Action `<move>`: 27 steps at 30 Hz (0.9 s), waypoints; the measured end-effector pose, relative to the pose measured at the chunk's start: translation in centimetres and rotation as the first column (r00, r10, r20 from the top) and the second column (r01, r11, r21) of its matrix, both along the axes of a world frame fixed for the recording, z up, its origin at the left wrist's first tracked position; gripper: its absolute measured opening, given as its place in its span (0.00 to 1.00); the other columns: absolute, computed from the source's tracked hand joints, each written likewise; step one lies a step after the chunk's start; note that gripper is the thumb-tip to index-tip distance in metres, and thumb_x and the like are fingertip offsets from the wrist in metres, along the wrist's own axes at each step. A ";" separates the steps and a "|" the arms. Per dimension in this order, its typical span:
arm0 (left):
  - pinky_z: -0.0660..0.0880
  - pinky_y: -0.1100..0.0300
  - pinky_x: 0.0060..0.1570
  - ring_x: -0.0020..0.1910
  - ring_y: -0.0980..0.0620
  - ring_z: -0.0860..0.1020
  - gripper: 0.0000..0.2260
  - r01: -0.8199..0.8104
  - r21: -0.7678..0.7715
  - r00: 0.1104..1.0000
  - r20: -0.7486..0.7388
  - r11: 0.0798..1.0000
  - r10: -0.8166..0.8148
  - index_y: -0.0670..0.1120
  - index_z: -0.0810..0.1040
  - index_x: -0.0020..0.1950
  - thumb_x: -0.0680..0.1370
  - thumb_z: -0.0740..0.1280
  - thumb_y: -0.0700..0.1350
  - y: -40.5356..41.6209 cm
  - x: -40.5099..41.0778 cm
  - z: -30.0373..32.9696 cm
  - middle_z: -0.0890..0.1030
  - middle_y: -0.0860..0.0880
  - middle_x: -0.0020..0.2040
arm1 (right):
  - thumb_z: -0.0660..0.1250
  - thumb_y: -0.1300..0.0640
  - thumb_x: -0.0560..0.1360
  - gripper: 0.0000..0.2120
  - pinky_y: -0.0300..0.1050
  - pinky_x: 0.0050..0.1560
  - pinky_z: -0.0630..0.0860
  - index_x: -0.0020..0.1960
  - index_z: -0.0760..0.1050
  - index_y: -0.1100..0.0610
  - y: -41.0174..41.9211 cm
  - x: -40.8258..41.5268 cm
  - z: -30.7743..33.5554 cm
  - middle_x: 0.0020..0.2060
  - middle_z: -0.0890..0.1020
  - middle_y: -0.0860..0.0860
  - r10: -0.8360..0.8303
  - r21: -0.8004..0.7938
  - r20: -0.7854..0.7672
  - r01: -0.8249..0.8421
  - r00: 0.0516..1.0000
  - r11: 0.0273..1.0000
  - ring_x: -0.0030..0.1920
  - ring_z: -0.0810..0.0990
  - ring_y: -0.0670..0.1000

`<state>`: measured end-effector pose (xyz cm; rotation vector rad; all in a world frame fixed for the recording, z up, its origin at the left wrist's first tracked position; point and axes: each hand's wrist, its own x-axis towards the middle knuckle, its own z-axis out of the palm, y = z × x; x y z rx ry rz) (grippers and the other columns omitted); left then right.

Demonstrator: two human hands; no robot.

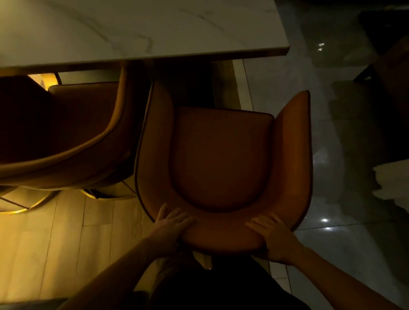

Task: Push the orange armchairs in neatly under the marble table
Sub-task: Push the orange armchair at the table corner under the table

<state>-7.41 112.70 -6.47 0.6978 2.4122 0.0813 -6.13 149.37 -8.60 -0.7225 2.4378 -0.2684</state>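
I see both hands on the curved back of the orange chair (222,159) in the middle of the frame. The left hand (171,228) and right hand (274,238) sit apart, each gripping the back rim (fingers curled over the top). The chair's front is near the marble table (129,27) edge, with another chair (58,127) touching it at left.

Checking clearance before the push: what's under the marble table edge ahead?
Under the marble table edge, the held armchair's left arm tip reaches the shadow; its seat and right arm stay outside. Anything deeper is covered by the tabletop.
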 end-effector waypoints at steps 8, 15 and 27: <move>0.38 0.27 0.68 0.77 0.43 0.50 0.32 -0.033 -0.117 0.999 -0.011 0.993 0.032 0.56 0.54 0.78 0.77 0.64 0.53 -0.6 -1.1 0.3 0.60 0.49 0.77 | 0.68 0.47 0.74 0.42 0.69 0.71 0.40 0.77 0.44 0.42 0.9 -1.1 0.4 0.77 0.56 0.50 0.085 0.267 0.094 -0.107 0.992 0.958 0.76 0.52 0.58; 0.38 0.27 0.68 0.77 0.45 0.52 0.29 -0.059 -0.105 0.998 -0.020 0.993 0.057 0.56 0.56 0.78 0.79 0.62 0.51 -0.5 -1.1 0.0 0.62 0.51 0.76 | 0.66 0.49 0.74 0.37 0.56 0.71 0.54 0.77 0.51 0.48 1.5 -2.6 0.3 0.74 0.64 0.50 0.241 0.130 0.093 -0.251 0.966 0.959 0.72 0.63 0.54; 0.33 0.29 0.66 0.77 0.45 0.53 0.29 -0.107 -0.061 0.994 -0.015 0.992 0.106 0.57 0.58 0.77 0.77 0.63 0.51 -0.1 -1.1 -0.2 0.64 0.52 0.75 | 0.69 0.53 0.73 0.42 0.53 0.68 0.63 0.78 0.47 0.50 2.2 -4.3 -1.1 0.72 0.66 0.54 0.411 0.176 0.148 -0.433 0.899 0.884 0.67 0.68 0.57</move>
